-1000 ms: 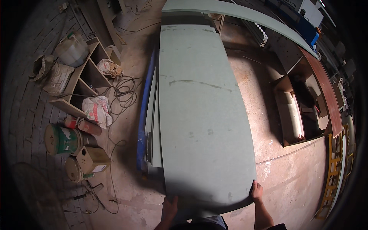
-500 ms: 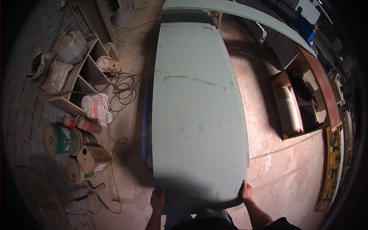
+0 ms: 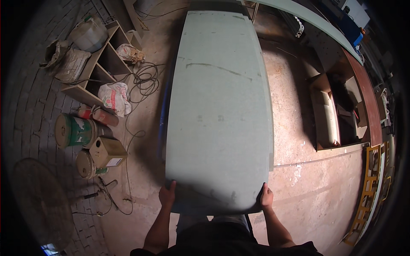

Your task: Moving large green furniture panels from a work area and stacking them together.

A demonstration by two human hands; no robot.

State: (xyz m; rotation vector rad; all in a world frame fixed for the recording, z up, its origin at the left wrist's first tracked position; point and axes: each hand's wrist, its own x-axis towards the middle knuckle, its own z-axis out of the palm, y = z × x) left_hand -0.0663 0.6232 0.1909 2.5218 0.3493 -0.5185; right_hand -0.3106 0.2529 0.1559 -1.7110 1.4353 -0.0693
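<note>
Plainly, from the head view: a long pale green board [image 3: 220, 111], lying flat and running straight away from the body, near end at the waist, far end up toward the top of the picture. Long axis dead ahead, short near edge crossways between the two hands.

Left hand [image 3: 167, 195] clamped on the near left corner, fingers curled up over the top face, forearm rising from the lower edge. Right hand [image 3: 266, 197] clamped likewise on the near right corner, fingers wrapped round the edge. Both hands equally near, one at each corner, well apart across the full width; neither ahead of the other. Whole length of the board lying forward of the hands, none behind, so all of it stretching out front. Cannot tell what carries the far end; hidden by the board itself. A blue edge [image 3: 161, 123] showing just under the left side of the board, perhaps another sheet beneath.

Off to the left, on the concrete floor [image 3: 307, 179]: a wooden shelf unit [image 3: 100, 64] lying down, a white sack [image 3: 113, 97], a coil of black cable [image 3: 143, 81], a green and white bucket [image 3: 74, 130], a small tan box [image 3: 106, 151]. To the right, an open wooden box [image 3: 331, 113] well apart from the board, and yellow frames [image 3: 369, 187] near the rim. Only one view given; nothing further to go through.
</note>
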